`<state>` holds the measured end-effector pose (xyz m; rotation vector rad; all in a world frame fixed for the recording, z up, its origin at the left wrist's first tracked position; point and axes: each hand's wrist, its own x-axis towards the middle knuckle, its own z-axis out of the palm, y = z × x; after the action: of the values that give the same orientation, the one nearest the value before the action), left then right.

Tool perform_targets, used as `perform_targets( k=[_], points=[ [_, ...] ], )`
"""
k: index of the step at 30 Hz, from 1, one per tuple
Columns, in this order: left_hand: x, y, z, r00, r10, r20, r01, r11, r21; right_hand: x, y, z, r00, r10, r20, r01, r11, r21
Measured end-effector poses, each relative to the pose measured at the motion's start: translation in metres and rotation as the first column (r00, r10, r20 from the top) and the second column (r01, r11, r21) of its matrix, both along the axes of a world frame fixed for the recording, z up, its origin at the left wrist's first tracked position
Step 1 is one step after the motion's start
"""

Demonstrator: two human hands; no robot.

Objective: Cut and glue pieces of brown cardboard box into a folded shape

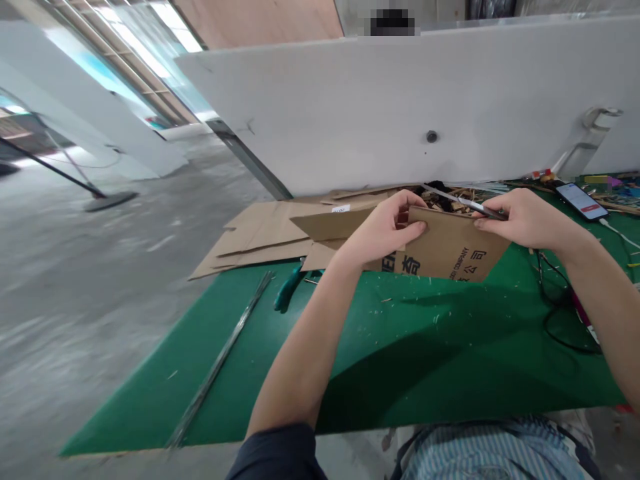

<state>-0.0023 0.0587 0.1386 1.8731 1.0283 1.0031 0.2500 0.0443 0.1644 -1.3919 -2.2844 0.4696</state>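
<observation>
My left hand [393, 230] is closed on a piece of printed brown cardboard [445, 250], thumb in front of its top edge and fingers behind. The sheet is folded and tilted above the table, with dark lettering on its front. Closed around a slim, knife-like metal tool [467, 202] is my right hand [523, 217]. The tool points left along the cardboard's upper edge, and its exact kind is unclear. The right thumb and fingertips also rest at the sheet's upper right edge. Flattened cardboard [265, 230] lies behind and left of my left hand.
Teal-handled pliers [289, 290] and a bundle of thin wires [223, 360] lie on the green table [380, 380]. At the right are a phone [581, 202] with a white cable and a black cord [550, 327]. A white panel [360, 113] stands along the back.
</observation>
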Motion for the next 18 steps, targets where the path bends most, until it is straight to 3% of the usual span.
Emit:
perform_targets(
  k=[4, 11, 18],
  points=[
    [-0.003, -0.002, 0.004, 0.994, -0.067, -0.081, 0.054, 0.987, -0.15, -0.003, 0.007, -0.001, 0.998, 0.064, 0.012, -0.064, 0.997, -0.04],
    [-0.001, 0.002, -0.001, 0.986, -0.015, -0.166, 0.023, 0.998, 0.051, -0.007, 0.009, -0.01, 0.999, -0.037, 0.015, 0.036, 0.995, 0.094],
    [-0.002, -0.003, 0.004, 0.984, 0.044, -0.171, -0.036, 0.998, 0.05, -0.02, 0.004, -0.007, 0.993, -0.111, 0.024, 0.106, 0.979, 0.176]
  ],
)
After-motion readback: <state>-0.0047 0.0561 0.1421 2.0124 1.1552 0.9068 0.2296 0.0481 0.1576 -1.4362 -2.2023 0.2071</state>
